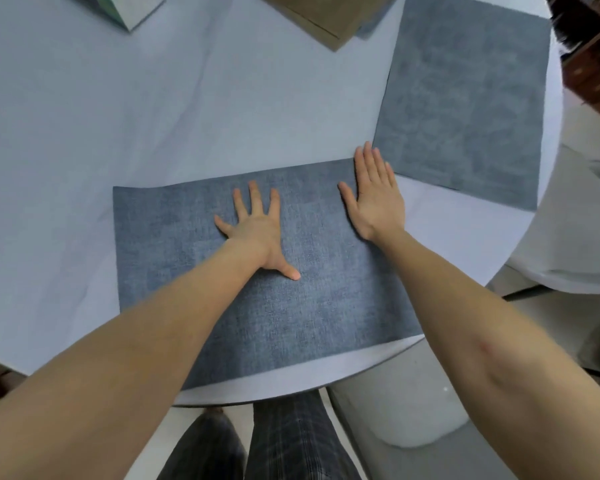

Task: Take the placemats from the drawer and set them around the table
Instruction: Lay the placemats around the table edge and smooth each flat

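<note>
A blue-grey placemat lies flat at the near edge of the round table, which has a pale cloth. My left hand presses flat on the mat's middle, fingers spread. My right hand lies flat on the mat's far right corner, fingers together. A second blue-grey placemat rests at the right side of the table, its near corner close to my right fingertips. A third one peeks out at the top under a brown mat.
A brown mat lies at the far edge. A tissue box sits at the top left. A chair with a pale seat stands at the lower right. Dark wooden furniture is beyond the table on the right.
</note>
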